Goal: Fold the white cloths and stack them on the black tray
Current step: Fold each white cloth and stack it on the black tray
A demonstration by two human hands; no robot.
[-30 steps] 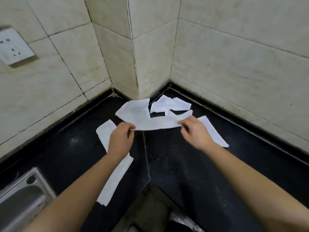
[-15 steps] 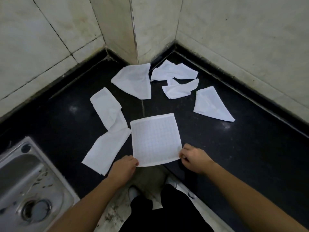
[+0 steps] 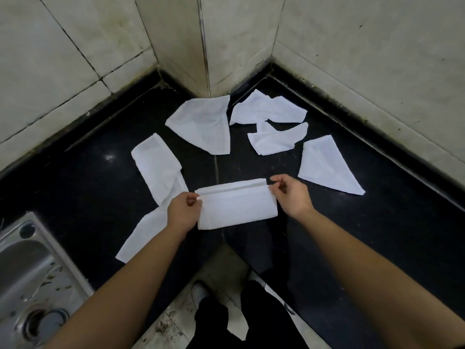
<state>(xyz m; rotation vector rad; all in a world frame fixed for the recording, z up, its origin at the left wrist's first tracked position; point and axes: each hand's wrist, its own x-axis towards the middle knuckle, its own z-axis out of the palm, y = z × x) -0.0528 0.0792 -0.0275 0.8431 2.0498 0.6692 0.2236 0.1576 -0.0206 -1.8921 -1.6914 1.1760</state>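
Observation:
A white cloth lies folded in half on the black counter just in front of me. My left hand pinches its upper left corner. My right hand pinches its upper right corner. Several other white cloths lie loose behind it: a long one at the left, a wide one near the wall corner, two crumpled ones behind, and a triangular one at the right. No black tray is in view.
A steel sink is set into the counter at the lower left. Tiled walls close the counter at the back, with a jutting corner. The counter's inner corner edge is near my legs, floor below.
The cloth was lifted from the pile, laid flat as an open square near the front edge, and now its near edge is folded over to the far edge, making a half-size rectangle.

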